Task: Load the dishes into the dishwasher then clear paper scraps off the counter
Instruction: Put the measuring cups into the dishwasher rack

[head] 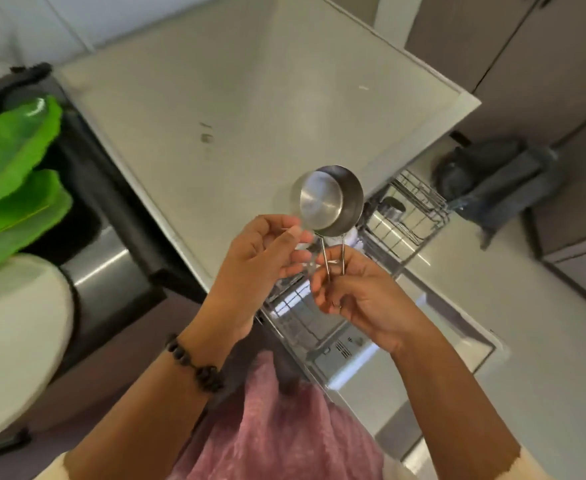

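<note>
Right hand (353, 292): pinched the measuring cup (329, 199) by its wire handle.
Left hand (267, 247): fingers curled — pinching something small; unclear what.
Dishwasher rack (412, 213): right of cup.

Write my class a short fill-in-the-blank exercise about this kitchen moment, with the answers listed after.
1. The right hand grips the wire handle of a steel measuring ____.
2. The left hand wears a dark beaded ____ on its wrist.
3. The leaf-shaped plates beside the counter are ____ in colour.

Answers: cup; bracelet; green
</note>
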